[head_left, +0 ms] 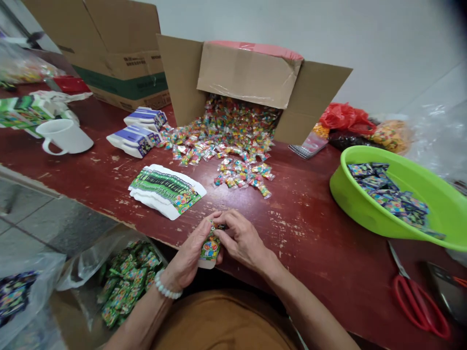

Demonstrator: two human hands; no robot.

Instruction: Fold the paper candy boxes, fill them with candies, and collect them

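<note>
A small green printed candy box (210,249) is held upright near the table's front edge. My left hand (189,255) wraps round it from the side, a beaded bracelet on its wrist. My right hand (242,238) has its fingers closed at the box's upper end; what they pinch there is mostly hidden. Just beyond the hands lies a fanned stack of flat green box blanks (166,189) with white edges. Further back, clear-wrapped packets of colourful candy (242,172) spill from a tipped cardboard carton (251,73) onto the red table.
Purple boxes (133,138) and a white mug (63,136) stand at left. A green basin (337,187) holds dark packets at right, with red-handled scissors (419,304) and a phone (447,291) nearby. Below the table's left edge, a lined carton contains green packets (127,282).
</note>
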